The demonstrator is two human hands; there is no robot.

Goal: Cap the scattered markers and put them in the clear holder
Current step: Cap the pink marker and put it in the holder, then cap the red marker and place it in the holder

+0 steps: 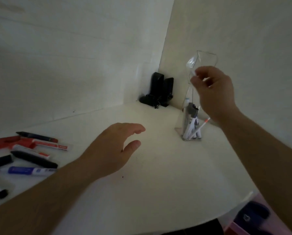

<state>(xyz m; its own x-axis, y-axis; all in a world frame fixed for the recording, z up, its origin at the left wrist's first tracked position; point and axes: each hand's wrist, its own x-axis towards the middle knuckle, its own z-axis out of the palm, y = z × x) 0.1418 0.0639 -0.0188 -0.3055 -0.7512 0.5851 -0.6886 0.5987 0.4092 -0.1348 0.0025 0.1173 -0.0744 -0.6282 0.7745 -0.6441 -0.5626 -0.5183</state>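
Right hand hangs loosely curled, apparently empty, at the holder on the table, several markers already inside; left hand hovers, fingers relaxed. Uncapped markers lie far left: next, fetch and cap one

Dim light over a white desk tucked into a corner of pale walls, with black speakers standing at the back.

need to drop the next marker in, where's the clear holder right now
In the head view the clear holder stands on the right of the white desk, near the corner, right of the black speakers, with the right hand at its upper part.
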